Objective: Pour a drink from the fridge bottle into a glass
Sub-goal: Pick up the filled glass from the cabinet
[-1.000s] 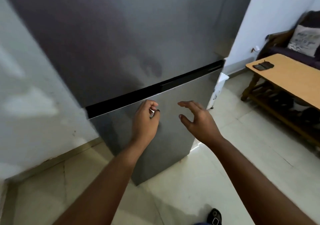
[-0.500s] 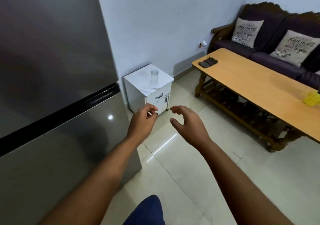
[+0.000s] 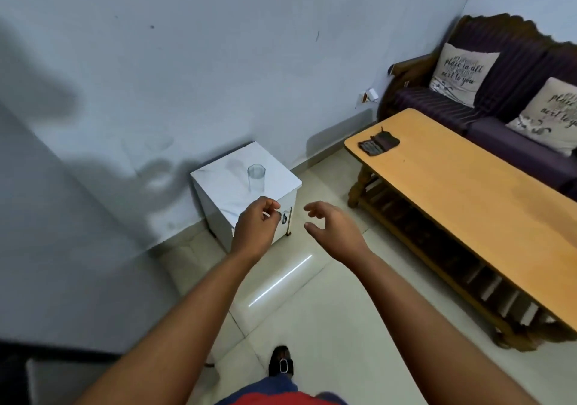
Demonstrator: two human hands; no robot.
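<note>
Two hands: both empty and raised mid-frame, with no bottle anywhere in view.
Fridge point(image 3: 46, 232): the blurred grey slab along the left edge of the frame looks like its side; its door is not visible, so I cannot tell whether it is open or closed.
Cabinet point(image 3: 218, 186): small white unit against the wall, left of centre; its top is the surface that carries the glass.
Glass point(image 3: 256, 178): clear, upright, apparently empty, standing near the middle of the cabinet top, just above the left hand in the frame.
Left hand point(image 3: 254, 231): fingers curled loosely inward with thumb near fingertips, gripping nothing; it overlaps the cabinet's front edge in the picture.
Right hand point(image 3: 332, 229): spread in a loose claw, thumb apart from the fingers, over bare floor tile.
Wooden table point(image 3: 468, 204): long surface at right, with a dark pouch point(image 3: 378, 143) near its far end.
Sofa point(image 3: 499, 98): upper right, with two printed cushions.
Step in hand: likely locating the glass, before any pouring.
Next move: probably fetching the bottle from the fridge, then carrying it to the glass.
</note>
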